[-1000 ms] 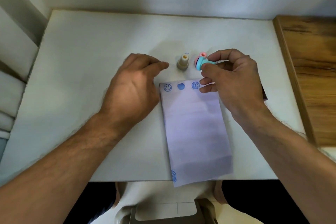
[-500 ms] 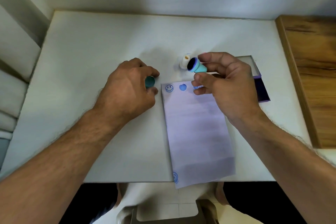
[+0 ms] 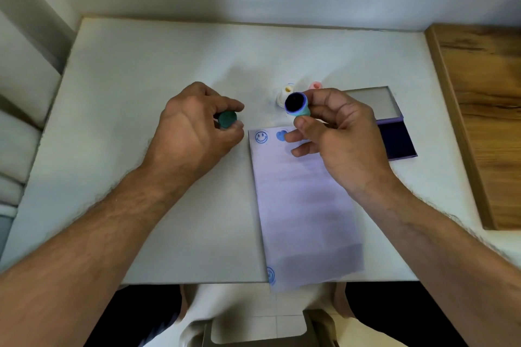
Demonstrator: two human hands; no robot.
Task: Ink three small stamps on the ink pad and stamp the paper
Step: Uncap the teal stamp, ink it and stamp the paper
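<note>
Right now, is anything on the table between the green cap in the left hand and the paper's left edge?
No. In the head view, only bare table separates the green cap from the paper.

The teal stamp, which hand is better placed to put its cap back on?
Left, probably. The left hand already holds the dark green cap, while the right hand holds the teal stamp with its inked face turned toward it.

Matt white table top (image 3: 141, 93), smooth finish. Thin lilac paper sheet (image 3: 304, 205), matt, stamped blue. At 3 o'clock, brown grained wood panel (image 3: 479, 121), satin sheen.
</note>
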